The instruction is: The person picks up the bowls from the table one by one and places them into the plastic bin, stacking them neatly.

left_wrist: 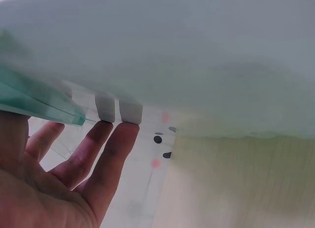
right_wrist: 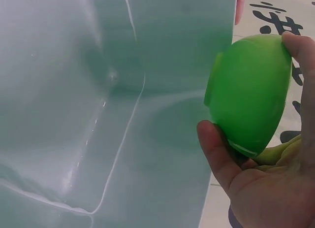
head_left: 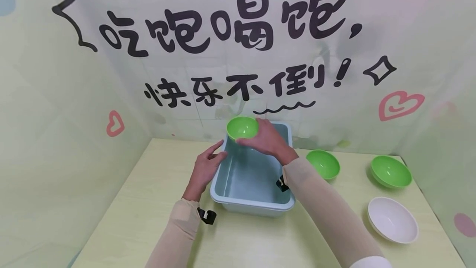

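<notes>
A green bowl (head_left: 241, 127) is in my right hand (head_left: 268, 139), over the far left part of the blue basin (head_left: 253, 206). In the right wrist view the thumb and fingers of my right hand (right_wrist: 275, 193) grip the green bowl (right_wrist: 251, 90) by its rim and side, beside the basin wall (right_wrist: 167, 139). My left hand (head_left: 203, 169) is at the basin's left side, thumb near the rim. Seen from the left wrist, my left hand (left_wrist: 74, 179) has its fingers extended and fingertips touching the basin's outer side (left_wrist: 197, 55).
Right of the basin stand a green bowl (head_left: 323, 164), another green bowl (head_left: 391, 171) farther right, and a white bowl (head_left: 392, 220) nearer the front right. Behind the table (head_left: 145, 193) hangs a printed curtain (head_left: 208, 65) with black lettering.
</notes>
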Demonstrator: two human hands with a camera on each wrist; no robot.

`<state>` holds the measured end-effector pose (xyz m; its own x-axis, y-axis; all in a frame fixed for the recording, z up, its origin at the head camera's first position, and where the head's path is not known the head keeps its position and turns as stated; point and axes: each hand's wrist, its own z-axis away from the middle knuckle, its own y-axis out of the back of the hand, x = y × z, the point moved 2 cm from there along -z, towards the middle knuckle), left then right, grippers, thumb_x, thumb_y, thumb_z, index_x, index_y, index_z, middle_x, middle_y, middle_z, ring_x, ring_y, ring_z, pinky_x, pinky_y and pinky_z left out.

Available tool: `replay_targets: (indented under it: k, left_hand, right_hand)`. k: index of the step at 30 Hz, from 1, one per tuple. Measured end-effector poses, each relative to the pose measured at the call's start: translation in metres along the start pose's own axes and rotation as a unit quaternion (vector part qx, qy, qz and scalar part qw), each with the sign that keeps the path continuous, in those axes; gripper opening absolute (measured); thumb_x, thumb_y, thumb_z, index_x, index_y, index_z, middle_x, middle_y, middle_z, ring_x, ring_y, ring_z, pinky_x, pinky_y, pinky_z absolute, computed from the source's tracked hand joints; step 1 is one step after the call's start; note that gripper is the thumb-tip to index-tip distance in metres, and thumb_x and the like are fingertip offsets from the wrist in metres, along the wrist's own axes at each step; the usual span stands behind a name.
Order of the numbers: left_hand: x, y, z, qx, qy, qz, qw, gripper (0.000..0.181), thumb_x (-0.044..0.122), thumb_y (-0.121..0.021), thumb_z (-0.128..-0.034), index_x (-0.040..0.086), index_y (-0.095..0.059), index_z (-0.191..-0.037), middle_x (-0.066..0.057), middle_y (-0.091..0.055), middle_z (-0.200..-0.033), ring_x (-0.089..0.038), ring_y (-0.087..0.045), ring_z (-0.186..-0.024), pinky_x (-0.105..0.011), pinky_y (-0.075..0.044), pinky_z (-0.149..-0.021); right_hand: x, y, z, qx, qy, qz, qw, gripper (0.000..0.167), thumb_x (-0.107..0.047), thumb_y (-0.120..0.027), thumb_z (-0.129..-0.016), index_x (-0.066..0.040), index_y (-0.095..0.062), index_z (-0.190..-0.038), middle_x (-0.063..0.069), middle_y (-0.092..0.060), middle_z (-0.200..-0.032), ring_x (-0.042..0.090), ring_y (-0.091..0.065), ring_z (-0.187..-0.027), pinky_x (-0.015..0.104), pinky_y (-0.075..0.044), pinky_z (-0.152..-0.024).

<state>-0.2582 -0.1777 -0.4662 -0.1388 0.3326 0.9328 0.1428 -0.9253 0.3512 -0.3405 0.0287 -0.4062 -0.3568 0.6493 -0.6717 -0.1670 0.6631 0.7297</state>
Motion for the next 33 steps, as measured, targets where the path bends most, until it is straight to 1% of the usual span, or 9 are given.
replay_targets:
  k: [5, 7, 10, 12, 21, 28, 33]
  left_hand:
    - [0.000, 0.001, -0.001, -0.001, 0.008, -0.004, 1.0000, 0.050, 0.040, -0.066, -0.0972, 0.034, -0.057, -0.146, -0.018, -0.070, -0.131, -0.033, -0.072, -0.111, -0.043, -0.061, -0.087]
    - [0.000, 0.001, -0.001, -0.002, 0.014, -0.006, 0.9999, 0.050, 0.040, -0.067, -0.0971, 0.035, -0.057, -0.146, -0.017, -0.070, -0.131, -0.033, -0.072, -0.111, -0.043, -0.061, -0.087]
    - [0.000, 0.001, -0.001, -0.004, 0.015, -0.003, 0.9999, 0.050, 0.040, -0.067, -0.0968, 0.035, -0.057, -0.145, -0.017, -0.070, -0.130, -0.032, -0.072, -0.110, -0.043, -0.061, -0.087]
    - [0.000, 0.001, -0.001, -0.004, 0.010, -0.001, 0.9999, 0.050, 0.039, -0.067, -0.0969, 0.034, -0.057, -0.146, -0.018, -0.070, -0.130, -0.033, -0.072, -0.109, -0.043, -0.061, -0.087]
    - [-0.002, 0.001, 0.000, -0.008, 0.012, 0.001, 0.9999, 0.050, 0.040, -0.066, -0.0977, 0.034, -0.056, -0.146, -0.019, -0.069, -0.133, -0.034, -0.072, -0.111, -0.044, -0.062, -0.087]
    - [-0.001, 0.000, -0.001, -0.010, 0.012, 0.003, 0.9999, 0.051, 0.041, -0.066, -0.0977, 0.034, -0.055, -0.147, -0.018, -0.069, -0.133, -0.034, -0.072, -0.110, -0.044, -0.062, -0.088]
    - [-0.002, 0.000, -0.001, -0.008, 0.010, 0.007, 0.9999, 0.050, 0.040, -0.067, -0.0976, 0.035, -0.056, -0.146, -0.018, -0.070, -0.131, -0.033, -0.073, -0.109, -0.043, -0.062, -0.086]
  right_hand:
    - [0.002, -0.004, 0.000, -0.013, 0.011, 0.004, 0.9998, 0.071, -0.058, -0.081, -0.074, -0.016, -0.063, -0.127, 0.000, -0.069, -0.110, 0.017, -0.065, -0.098, 0.037, -0.055, -0.087]
    - [0.004, -0.006, 0.000, -0.018, 0.014, 0.006, 0.9997, 0.070, -0.056, -0.083, -0.074, -0.015, -0.063, -0.126, 0.001, -0.070, -0.109, 0.017, -0.065, -0.097, 0.037, -0.055, -0.087]
    - [0.007, -0.009, 0.000, -0.024, 0.015, 0.010, 0.9996, 0.069, -0.055, -0.084, -0.074, -0.013, -0.063, -0.125, 0.002, -0.070, -0.109, 0.018, -0.065, -0.097, 0.036, -0.055, -0.087]
    - [0.008, -0.010, 0.000, -0.027, 0.011, 0.014, 0.9995, 0.070, -0.055, -0.083, -0.074, -0.012, -0.062, -0.125, 0.003, -0.070, -0.109, 0.019, -0.065, -0.096, 0.037, -0.055, -0.086]
    - [0.012, -0.014, 0.002, -0.043, -0.024, 0.034, 0.9982, 0.079, -0.060, -0.081, -0.074, -0.009, -0.057, -0.129, 0.005, -0.066, -0.113, 0.022, -0.062, -0.101, 0.039, -0.055, -0.088]
    - [0.016, -0.016, 0.001, -0.043, -0.023, 0.023, 0.9986, 0.074, -0.059, -0.082, -0.075, -0.011, -0.058, -0.126, 0.005, -0.067, -0.111, 0.021, -0.063, -0.099, 0.038, -0.055, -0.086]
    - [0.017, -0.017, 0.000, -0.044, -0.033, 0.028, 0.9981, 0.078, -0.058, -0.083, -0.074, -0.010, -0.056, -0.129, 0.006, -0.065, -0.113, 0.022, -0.062, -0.100, 0.039, -0.055, -0.088]
